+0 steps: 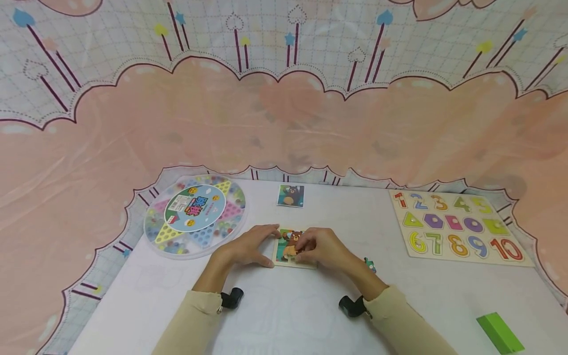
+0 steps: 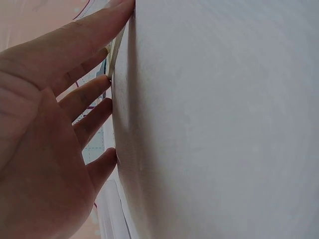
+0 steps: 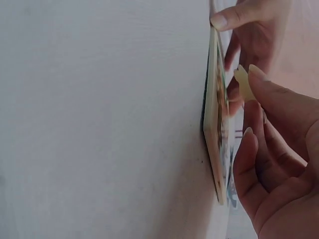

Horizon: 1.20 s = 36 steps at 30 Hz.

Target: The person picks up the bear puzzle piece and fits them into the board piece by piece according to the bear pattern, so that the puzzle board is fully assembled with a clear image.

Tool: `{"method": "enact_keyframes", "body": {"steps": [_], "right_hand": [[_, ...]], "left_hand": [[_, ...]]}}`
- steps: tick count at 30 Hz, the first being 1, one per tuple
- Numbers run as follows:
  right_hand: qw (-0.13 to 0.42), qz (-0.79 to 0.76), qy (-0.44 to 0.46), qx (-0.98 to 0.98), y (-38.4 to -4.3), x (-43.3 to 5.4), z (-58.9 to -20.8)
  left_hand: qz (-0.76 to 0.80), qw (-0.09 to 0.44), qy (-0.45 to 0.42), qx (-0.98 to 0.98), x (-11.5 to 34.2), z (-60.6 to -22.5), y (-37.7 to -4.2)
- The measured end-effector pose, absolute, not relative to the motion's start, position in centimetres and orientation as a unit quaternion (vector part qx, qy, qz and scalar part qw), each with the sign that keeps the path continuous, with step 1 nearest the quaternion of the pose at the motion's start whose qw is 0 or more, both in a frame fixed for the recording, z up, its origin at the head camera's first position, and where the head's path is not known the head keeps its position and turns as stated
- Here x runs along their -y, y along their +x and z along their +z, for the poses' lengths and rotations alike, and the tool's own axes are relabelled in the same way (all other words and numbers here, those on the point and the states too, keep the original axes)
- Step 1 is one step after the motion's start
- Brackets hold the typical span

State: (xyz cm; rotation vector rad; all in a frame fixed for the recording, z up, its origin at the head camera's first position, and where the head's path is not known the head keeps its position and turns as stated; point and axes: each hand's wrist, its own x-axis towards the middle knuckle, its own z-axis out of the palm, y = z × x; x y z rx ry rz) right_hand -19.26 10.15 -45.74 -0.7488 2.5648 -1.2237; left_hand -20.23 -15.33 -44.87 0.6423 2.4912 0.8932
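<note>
A small square wooden jigsaw puzzle (image 1: 284,246) with a bear picture lies on the white table. My left hand (image 1: 248,246) is at its left side, fingers spread and fairly straight, thumb tip touching the near left corner. In the left wrist view, the left hand's fingertips (image 2: 103,107) rest along the tabletop and the puzzle's edge. My right hand (image 1: 326,249) pinches a puzzle piece (image 3: 243,84) between thumb and fingertips, close over the board's right half. That piece shows its pale wooden edge in the right wrist view; its picture side is mostly hidden.
Behind the puzzle lies a bear picture card (image 1: 290,195). A round marble game board (image 1: 195,217) is at the left, a wooden number board (image 1: 457,227) at the right. A small green-and-blue piece (image 1: 370,265) lies beside my right wrist, a green block (image 1: 500,333) near right.
</note>
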Motion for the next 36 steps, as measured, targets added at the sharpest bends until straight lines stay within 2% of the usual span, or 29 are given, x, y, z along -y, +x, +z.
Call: {"method": "enact_keyframes", "body": {"steps": [26, 36], "right_hand": [[0.084, -0.331, -0.227, -0.912, -18.7, -8.6, -46.0], [0.101, -0.293, -0.224, -0.924, -18.9, -8.4, -45.6]], "left_hand": [[0.321, 0.207, 0.234, -0.894, 15.3, -44.9, -20.4], [0.321, 0.206, 0.235, -0.894, 15.3, -45.0, -20.4]]}}
